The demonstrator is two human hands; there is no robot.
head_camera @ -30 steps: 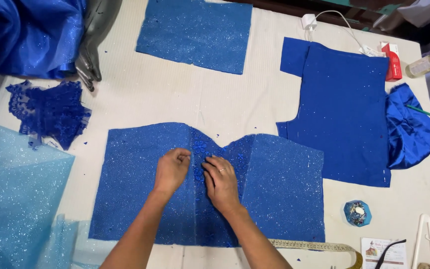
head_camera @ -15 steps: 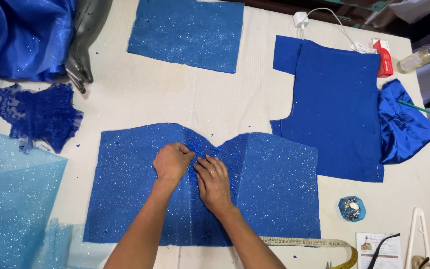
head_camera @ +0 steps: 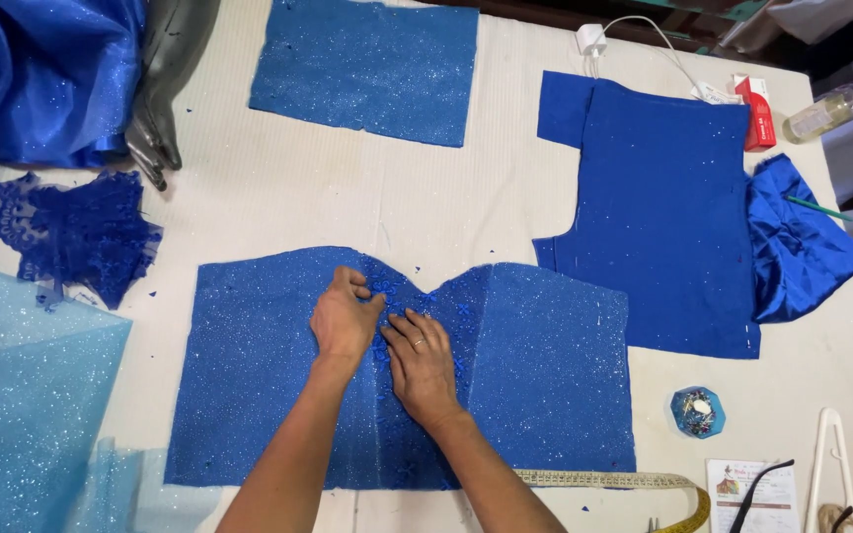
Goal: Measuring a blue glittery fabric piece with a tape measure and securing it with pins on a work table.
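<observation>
At lower centre, our left hand [head_camera: 346, 321] pinches and our right hand [head_camera: 424, 365] presses flat small lace motifs onto the glittery blue bodice-shaped fabric panel [head_camera: 545, 375], keeping them positioned on the cream counter [head_camera: 446, 207].

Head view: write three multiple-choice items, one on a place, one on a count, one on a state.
1. Where does the pin holder lie?
A. right of the bodice panel
B. on the lace scrap
C. under the tape measure

2. How many hands rest on the bodice panel?
A. none
B. one
C. two

3. How does the bodice panel lie?
A. rolled up
B. flat on the table
C. hanging off the edge

Answers: 1 A, it sits on bare table right of the panel. 2 C, the left hand and right hand both press its centre. 3 B, it is spread flat.
</observation>
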